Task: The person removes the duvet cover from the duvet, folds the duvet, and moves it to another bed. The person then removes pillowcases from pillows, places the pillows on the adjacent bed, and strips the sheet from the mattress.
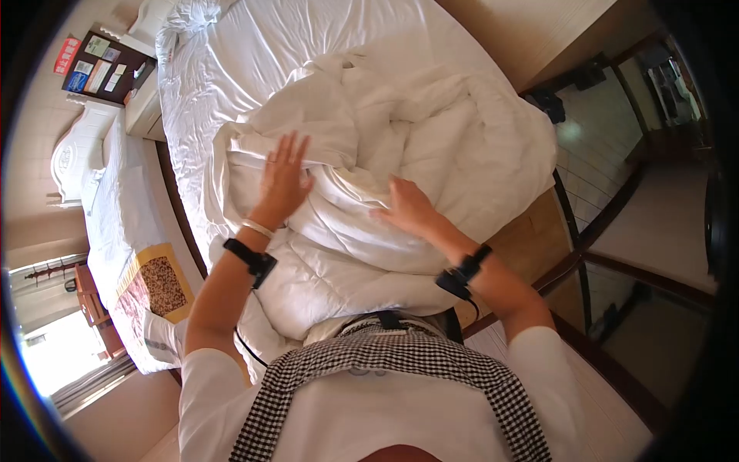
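A bulky white duvet (446, 131) lies bunched in loose folds over the near half of a bed with a white sheet (369, 31). My left hand (283, 185) is over the duvet's folds at left, palm down, fingers stretched out and holding nothing. To its right, my right hand (409, 208) has its fingers curled in at a raised fold of the duvet, closed on the cloth. Its fingertips are partly hidden and slightly blurred. Part of the duvet hangs over the bed's near side against my checked apron (385, 350).
At left stands a second bed (127, 223) with a patterned runner (162, 289), beyond a narrow gap. A nightstand (144, 104) is between the headboards. A window (61, 354) is at lower left. Dark-framed glass panels (639, 231) line the right side.
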Action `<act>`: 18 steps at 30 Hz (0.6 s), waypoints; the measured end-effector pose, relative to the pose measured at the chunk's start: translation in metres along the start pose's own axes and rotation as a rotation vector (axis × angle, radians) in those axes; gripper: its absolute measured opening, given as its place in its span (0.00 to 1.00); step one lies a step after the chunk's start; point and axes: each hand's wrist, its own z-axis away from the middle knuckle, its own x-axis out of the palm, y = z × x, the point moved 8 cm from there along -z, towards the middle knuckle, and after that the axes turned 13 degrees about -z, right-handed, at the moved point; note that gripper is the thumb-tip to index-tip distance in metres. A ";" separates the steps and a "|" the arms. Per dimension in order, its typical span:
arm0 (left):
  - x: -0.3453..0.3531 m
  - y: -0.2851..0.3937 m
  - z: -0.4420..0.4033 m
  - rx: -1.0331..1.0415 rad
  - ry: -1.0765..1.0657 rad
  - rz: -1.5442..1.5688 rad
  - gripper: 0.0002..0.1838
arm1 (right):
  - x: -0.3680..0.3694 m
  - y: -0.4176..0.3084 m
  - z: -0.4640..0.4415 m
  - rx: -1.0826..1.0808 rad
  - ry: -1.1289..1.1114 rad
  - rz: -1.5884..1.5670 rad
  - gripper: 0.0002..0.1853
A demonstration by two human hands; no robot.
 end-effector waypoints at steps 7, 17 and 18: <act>0.092 -0.032 -0.031 -0.112 -0.181 -0.102 0.39 | 0.112 -0.043 -0.049 -0.130 -0.106 -0.227 0.21; -0.035 -0.344 -0.041 -0.620 0.380 0.221 0.20 | -0.206 -0.098 0.139 -0.270 0.151 -0.175 0.16; -0.077 -0.394 -0.032 -0.702 0.468 0.477 0.20 | -0.268 -0.079 0.187 -0.223 0.521 -0.117 0.15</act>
